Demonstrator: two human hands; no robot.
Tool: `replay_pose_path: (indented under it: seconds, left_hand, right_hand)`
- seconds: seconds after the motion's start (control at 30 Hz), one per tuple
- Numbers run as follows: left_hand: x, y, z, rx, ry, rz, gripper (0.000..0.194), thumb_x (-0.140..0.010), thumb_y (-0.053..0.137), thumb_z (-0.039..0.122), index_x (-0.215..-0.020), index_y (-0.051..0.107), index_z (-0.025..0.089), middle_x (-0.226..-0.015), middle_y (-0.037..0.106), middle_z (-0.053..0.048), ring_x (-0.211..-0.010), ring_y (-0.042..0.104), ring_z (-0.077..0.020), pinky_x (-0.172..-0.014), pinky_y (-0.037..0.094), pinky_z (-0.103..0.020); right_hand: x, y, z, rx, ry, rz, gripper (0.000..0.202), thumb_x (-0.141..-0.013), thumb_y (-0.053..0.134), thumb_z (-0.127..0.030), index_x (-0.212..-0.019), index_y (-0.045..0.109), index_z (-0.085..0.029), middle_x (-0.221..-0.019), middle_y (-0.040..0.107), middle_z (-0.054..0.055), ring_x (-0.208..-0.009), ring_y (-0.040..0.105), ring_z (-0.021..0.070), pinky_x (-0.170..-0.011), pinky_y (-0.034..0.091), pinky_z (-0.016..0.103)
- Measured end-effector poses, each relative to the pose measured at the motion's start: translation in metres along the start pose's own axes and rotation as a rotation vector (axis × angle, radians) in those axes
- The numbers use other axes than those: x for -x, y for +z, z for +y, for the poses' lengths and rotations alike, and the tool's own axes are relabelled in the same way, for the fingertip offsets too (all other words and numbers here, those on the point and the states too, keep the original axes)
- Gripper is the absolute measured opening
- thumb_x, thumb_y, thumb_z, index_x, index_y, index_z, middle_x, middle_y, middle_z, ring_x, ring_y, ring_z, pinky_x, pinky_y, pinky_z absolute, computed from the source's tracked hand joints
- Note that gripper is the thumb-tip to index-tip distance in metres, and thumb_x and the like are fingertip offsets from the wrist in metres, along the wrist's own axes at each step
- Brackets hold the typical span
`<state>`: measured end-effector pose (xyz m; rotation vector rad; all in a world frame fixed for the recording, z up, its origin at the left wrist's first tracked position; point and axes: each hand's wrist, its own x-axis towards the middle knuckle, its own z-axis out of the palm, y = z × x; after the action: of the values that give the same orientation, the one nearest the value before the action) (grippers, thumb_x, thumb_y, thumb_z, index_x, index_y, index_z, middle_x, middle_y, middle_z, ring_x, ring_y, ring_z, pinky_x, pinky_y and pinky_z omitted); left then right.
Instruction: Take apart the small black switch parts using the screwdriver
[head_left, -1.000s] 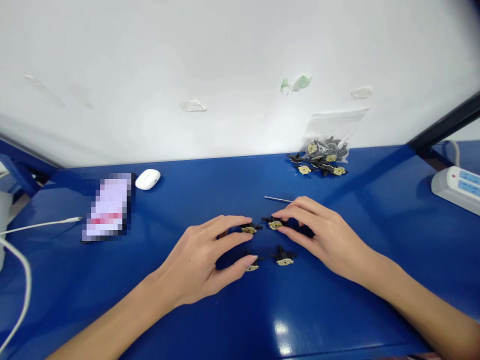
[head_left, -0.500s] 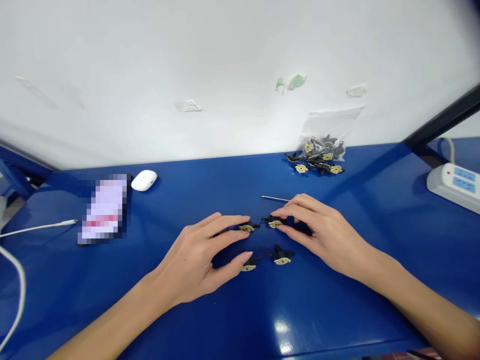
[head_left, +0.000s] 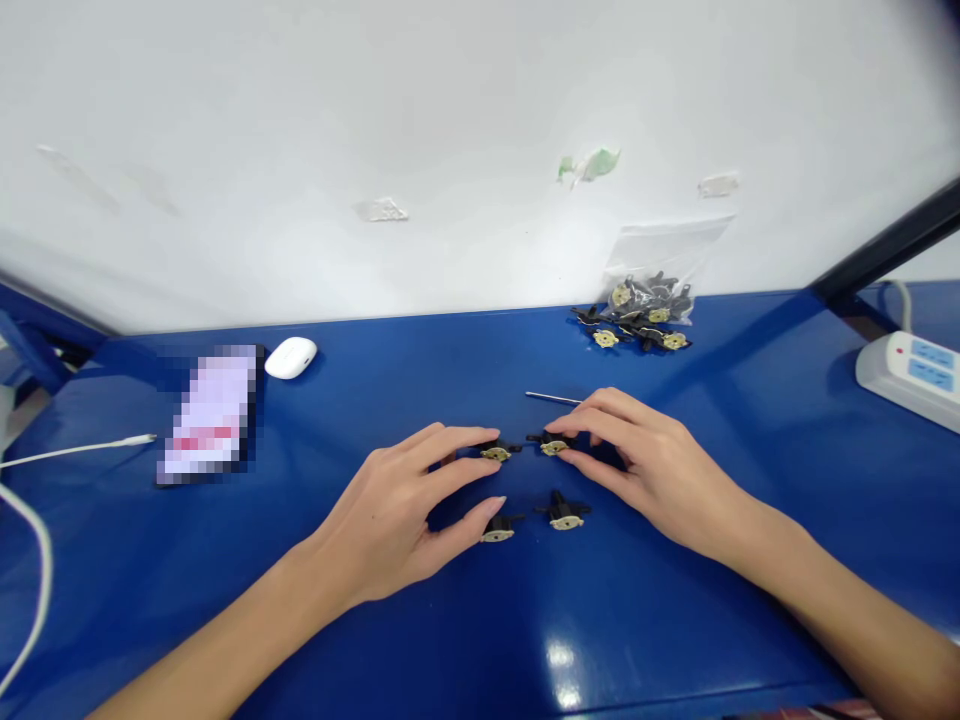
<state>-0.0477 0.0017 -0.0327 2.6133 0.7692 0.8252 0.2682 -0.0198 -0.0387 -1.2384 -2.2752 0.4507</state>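
My left hand (head_left: 401,510) has two fingertips on either side of a small black part with a cream disc (head_left: 496,453), which rests on the blue table. Its thumb is held apart, by a similar part (head_left: 498,531) closer to me. Between thumb and index finger, my right hand (head_left: 637,450) pinches another black part with a cream disc (head_left: 555,447), level with the left one. A fourth such part (head_left: 565,511) stands just in front of the right hand. Behind the right fingers lies a thin metal rod (head_left: 551,397), partly hidden by them.
Several more parts (head_left: 645,335) lie at the back beside a clear plastic bag (head_left: 664,265) containing others. At left are a blurred-out phone (head_left: 214,410), a white earbud case (head_left: 291,357) and a white cable (head_left: 90,448). A power strip (head_left: 911,375) sits far right.
Both hands and the parts stay almost where they were. The whole view has shifted very slightly.
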Motion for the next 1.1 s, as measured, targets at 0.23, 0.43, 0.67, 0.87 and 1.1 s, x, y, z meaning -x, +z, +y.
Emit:
replay_pose_path:
  seconds: [0.23, 0.43, 0.67, 0.87, 1.1]
  left_hand:
    - [0.001, -0.002, 0.000, -0.012, -0.018, 0.025, 0.020, -0.110, 0.076, 0.028, -0.128, 0.083, 0.023, -0.148, 0.077, -0.017, -0.082, 0.075, -0.0168, -0.066, 0.065, -0.032]
    - [-0.001, -0.007, 0.006, -0.080, 0.044, 0.132, 0.024, -0.109, 0.075, 0.025, -0.133, 0.078, 0.024, -0.132, 0.075, -0.014, -0.075, 0.065, -0.0137, -0.064, 0.061, -0.030]
    - [-0.005, -0.009, 0.007, -0.070, 0.081, 0.122, 0.023, -0.106, 0.080, 0.027, -0.128, 0.080, 0.023, -0.120, 0.072, -0.011, -0.068, 0.060, -0.0113, -0.060, 0.055, -0.029]
    - [-0.003, -0.008, 0.011, -0.052, 0.121, -0.035, 0.033, -0.102, 0.086, 0.043, -0.128, 0.081, 0.023, -0.108, 0.078, -0.007, -0.070, 0.074, -0.0142, -0.059, 0.054, -0.027]
    - [0.000, -0.002, 0.009, -0.036, 0.094, -0.071, 0.013, -0.108, 0.079, 0.028, -0.119, 0.084, 0.025, -0.099, 0.081, -0.002, -0.069, 0.074, -0.0121, -0.061, 0.054, -0.026]
  right_hand:
    - [0.000, -0.002, -0.003, 0.010, 0.014, -0.002, 0.022, -0.116, 0.067, -0.024, -0.137, 0.073, -0.026, -0.122, 0.075, 0.010, -0.100, 0.076, 0.0235, -0.074, 0.064, 0.034]
    - [0.002, -0.010, -0.007, -0.020, 0.051, 0.048, 0.022, -0.116, 0.067, -0.025, -0.136, 0.073, -0.027, -0.128, 0.074, 0.011, -0.093, 0.075, 0.0216, -0.070, 0.061, 0.033]
    - [0.000, -0.019, -0.012, -0.080, -0.019, 0.034, 0.012, -0.114, 0.068, -0.023, -0.119, 0.079, -0.023, -0.106, 0.075, 0.006, -0.082, 0.071, 0.0181, -0.068, 0.055, 0.031]
    - [0.002, -0.023, -0.017, -0.180, -0.035, -0.216, 0.027, -0.106, 0.086, -0.043, -0.127, 0.082, -0.028, -0.118, 0.078, 0.005, -0.087, 0.076, 0.0191, -0.075, 0.059, 0.033]
    - [0.002, -0.019, -0.017, -0.205, -0.043, -0.312, 0.011, -0.109, 0.078, -0.027, -0.118, 0.085, -0.026, -0.105, 0.077, 0.004, -0.079, 0.072, 0.0156, -0.059, 0.054, 0.025]
